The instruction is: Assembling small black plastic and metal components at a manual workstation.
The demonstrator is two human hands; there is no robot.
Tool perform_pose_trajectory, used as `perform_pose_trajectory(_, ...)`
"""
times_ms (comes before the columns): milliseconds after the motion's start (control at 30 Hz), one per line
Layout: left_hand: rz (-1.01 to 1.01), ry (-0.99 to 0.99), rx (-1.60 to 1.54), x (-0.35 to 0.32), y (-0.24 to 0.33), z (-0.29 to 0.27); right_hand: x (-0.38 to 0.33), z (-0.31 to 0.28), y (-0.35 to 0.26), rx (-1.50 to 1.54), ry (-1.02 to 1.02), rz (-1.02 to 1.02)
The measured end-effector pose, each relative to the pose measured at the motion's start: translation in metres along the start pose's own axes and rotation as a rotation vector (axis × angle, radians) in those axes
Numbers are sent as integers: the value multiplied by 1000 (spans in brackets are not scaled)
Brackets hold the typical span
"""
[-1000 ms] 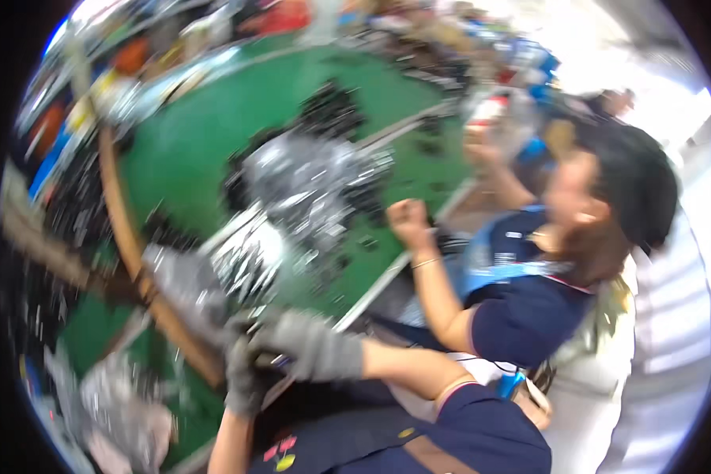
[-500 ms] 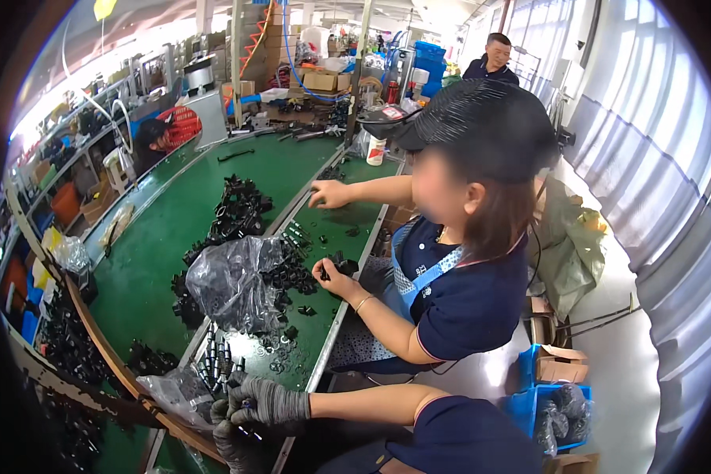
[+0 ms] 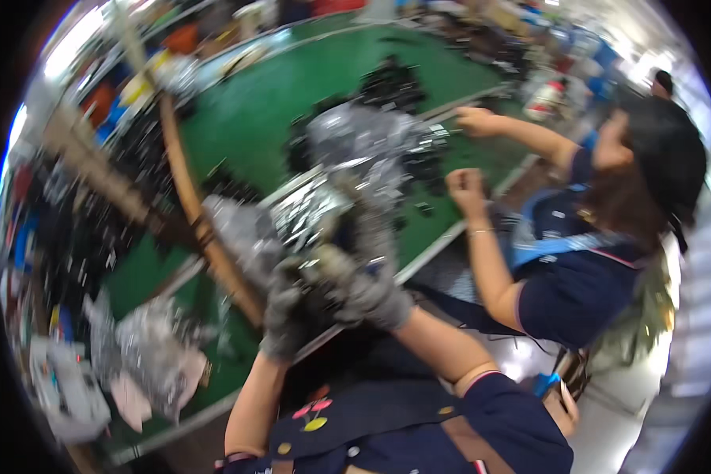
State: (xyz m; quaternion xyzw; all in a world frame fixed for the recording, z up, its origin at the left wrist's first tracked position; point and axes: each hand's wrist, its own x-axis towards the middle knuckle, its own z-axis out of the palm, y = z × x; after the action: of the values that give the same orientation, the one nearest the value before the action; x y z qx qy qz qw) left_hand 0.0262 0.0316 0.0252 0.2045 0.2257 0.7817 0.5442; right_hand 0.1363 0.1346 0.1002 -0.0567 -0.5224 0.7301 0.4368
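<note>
Swung back down and left since half a second ago, heavily blurred. Both gloved hands, left (image 3: 286, 316) and right (image 3: 365, 294), closed together on a small dark part (image 3: 322, 278) at the green table (image 3: 237, 118) edge. Heaps of black parts (image 3: 391, 79) left unsorted; progress hard to tell.

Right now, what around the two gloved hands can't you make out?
- Head view, left hand and right hand: motion blur smears the gloved fingers, so grip unclear.
- Small black parts on the green table: too blurred to tell shape.
- Clear plastic bag: contents blurred by glare.
</note>
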Motion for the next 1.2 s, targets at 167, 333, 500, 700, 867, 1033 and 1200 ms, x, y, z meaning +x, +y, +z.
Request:
perform_pose_trajectory(167, 0, 78, 53, -17, -2, -20, 2, 18, 1, 88, -64, 71)
perform_pose_trajectory(333, 23, 93, 4, -14, 3, -1, 2, 20, 11, -35, -53, 52)
perform_pose_trajectory(500, 30, 105, -2, -14, -2, -6, 4, 18, 16, -186, -170, 2)
perform_pose_trajectory(700, -7, 155, 13, -11, 0, -7, 13, 19, 8, -173, -249, -16)
perform_pose_trajectory(867, 87, 58, 310, -2, 0, 3, 17, 12, 14, -174, -293, -2)
perform_pose_trajectory(1033, 5, 99, 276, -8, -1, -14, 16, 15, 12, -230, -313, 27)
perform_pose_trajectory(1200, -47, 138, 294, -14, -2, -29, 16, 17, 17, -296, -289, -27)
